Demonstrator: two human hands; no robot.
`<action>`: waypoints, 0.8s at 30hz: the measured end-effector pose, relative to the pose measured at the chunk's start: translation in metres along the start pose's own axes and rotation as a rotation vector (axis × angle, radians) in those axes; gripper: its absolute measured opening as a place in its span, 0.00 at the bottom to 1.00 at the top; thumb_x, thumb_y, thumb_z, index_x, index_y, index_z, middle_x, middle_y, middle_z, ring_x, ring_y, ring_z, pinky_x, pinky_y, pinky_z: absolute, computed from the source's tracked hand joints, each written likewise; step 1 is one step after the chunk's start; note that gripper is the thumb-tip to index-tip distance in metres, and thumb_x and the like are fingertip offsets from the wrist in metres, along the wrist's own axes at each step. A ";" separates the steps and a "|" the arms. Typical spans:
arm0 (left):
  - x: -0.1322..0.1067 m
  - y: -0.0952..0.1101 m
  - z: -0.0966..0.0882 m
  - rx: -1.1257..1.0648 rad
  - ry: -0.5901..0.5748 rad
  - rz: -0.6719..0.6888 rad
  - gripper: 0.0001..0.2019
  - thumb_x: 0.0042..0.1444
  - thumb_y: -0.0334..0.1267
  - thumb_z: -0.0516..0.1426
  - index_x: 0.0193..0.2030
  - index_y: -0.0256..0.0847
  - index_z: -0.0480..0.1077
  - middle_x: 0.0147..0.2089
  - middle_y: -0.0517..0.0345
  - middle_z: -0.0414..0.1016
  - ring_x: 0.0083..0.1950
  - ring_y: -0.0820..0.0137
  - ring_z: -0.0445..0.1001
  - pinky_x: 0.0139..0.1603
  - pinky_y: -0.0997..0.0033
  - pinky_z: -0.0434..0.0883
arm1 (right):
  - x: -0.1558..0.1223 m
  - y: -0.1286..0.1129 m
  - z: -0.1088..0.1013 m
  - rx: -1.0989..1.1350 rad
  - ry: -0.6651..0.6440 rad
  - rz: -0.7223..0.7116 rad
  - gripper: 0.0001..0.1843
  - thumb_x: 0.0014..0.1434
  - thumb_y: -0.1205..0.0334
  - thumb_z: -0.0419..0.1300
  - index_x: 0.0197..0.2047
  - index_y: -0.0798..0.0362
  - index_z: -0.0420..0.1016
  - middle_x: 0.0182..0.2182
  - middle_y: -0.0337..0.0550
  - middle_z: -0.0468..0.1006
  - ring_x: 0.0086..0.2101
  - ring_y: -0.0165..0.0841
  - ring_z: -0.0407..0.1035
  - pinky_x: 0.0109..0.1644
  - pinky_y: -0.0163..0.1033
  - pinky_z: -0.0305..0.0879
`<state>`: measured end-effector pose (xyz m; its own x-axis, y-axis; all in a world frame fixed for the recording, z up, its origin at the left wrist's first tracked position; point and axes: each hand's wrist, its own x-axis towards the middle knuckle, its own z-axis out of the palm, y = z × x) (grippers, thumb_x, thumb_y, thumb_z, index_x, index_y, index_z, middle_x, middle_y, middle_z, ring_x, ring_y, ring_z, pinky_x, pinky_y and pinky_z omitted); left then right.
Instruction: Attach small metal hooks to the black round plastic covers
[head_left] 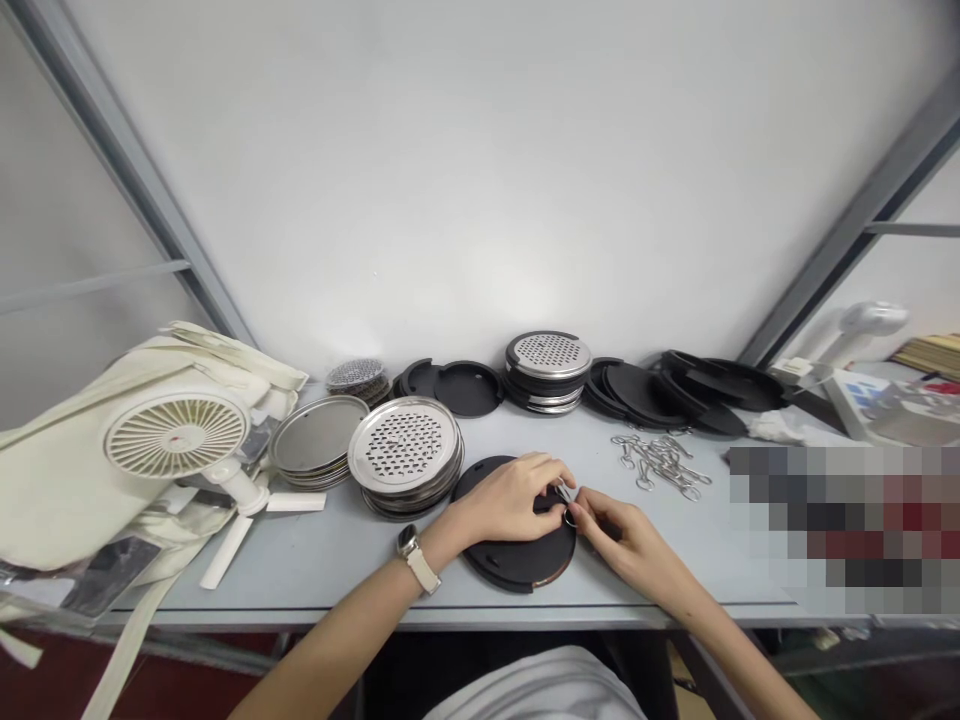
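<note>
A black round plate [517, 565] lies flat at the table's front edge, a brownish strip showing on its near rim. Across its top rests my left hand [510, 500], wearing a watch, with curled thumb and forefinger at the plate's right edge. There my right hand [619, 535] pinches a small metal ring [570, 517]; its thumb and fingertips almost meet my left hand's. The left fingers partly cover where ring and plate meet. Further right lie several loose metal ring hooks [660, 462].
Left of the plate stand a stack of perforated metal discs [409, 445] and a stack of plain ones [319, 435]. Black round parts [645, 390] and a mixed stack [550, 358] line the wall. A white fan [180, 437] and cream bag [67, 450] fill the left.
</note>
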<state>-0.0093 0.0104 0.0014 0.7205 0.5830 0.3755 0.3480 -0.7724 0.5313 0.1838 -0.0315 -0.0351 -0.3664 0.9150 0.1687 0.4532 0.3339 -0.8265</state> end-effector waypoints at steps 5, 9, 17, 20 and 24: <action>0.000 0.000 0.000 0.007 -0.004 0.013 0.11 0.54 0.29 0.56 0.45 0.40 0.65 0.42 0.56 0.69 0.42 0.68 0.70 0.44 0.72 0.68 | -0.002 0.001 0.000 -0.022 0.033 -0.005 0.20 0.68 0.50 0.46 0.27 0.51 0.58 0.23 0.33 0.56 0.25 0.29 0.52 0.29 0.34 0.51; 0.000 0.001 -0.001 0.014 -0.008 0.000 0.12 0.55 0.29 0.55 0.46 0.40 0.65 0.42 0.56 0.69 0.43 0.68 0.70 0.45 0.71 0.68 | -0.002 -0.001 0.000 -0.033 0.043 -0.009 0.20 0.68 0.51 0.45 0.27 0.52 0.58 0.23 0.33 0.57 0.25 0.29 0.53 0.29 0.34 0.51; -0.001 0.000 0.000 0.003 -0.009 -0.006 0.12 0.55 0.28 0.56 0.46 0.40 0.65 0.42 0.56 0.69 0.42 0.68 0.70 0.44 0.72 0.68 | -0.003 -0.002 0.000 -0.050 0.065 -0.015 0.20 0.69 0.50 0.45 0.27 0.51 0.58 0.23 0.33 0.57 0.25 0.29 0.54 0.30 0.34 0.51; -0.001 0.000 0.000 0.000 -0.003 0.002 0.12 0.54 0.28 0.56 0.46 0.40 0.65 0.41 0.56 0.69 0.42 0.69 0.70 0.44 0.72 0.68 | -0.003 -0.001 0.000 -0.052 0.072 -0.020 0.20 0.69 0.51 0.45 0.27 0.51 0.58 0.23 0.33 0.56 0.25 0.29 0.53 0.30 0.34 0.51; -0.001 0.000 0.000 -0.005 -0.002 0.007 0.12 0.54 0.28 0.56 0.46 0.40 0.65 0.41 0.57 0.69 0.42 0.69 0.70 0.44 0.73 0.68 | -0.003 0.000 -0.001 -0.048 0.073 -0.021 0.20 0.68 0.51 0.46 0.27 0.51 0.57 0.23 0.32 0.56 0.25 0.29 0.52 0.30 0.34 0.51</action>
<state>-0.0096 0.0101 0.0008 0.7242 0.5771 0.3775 0.3400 -0.7751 0.5325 0.1855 -0.0343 -0.0354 -0.3168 0.9213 0.2255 0.4850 0.3616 -0.7962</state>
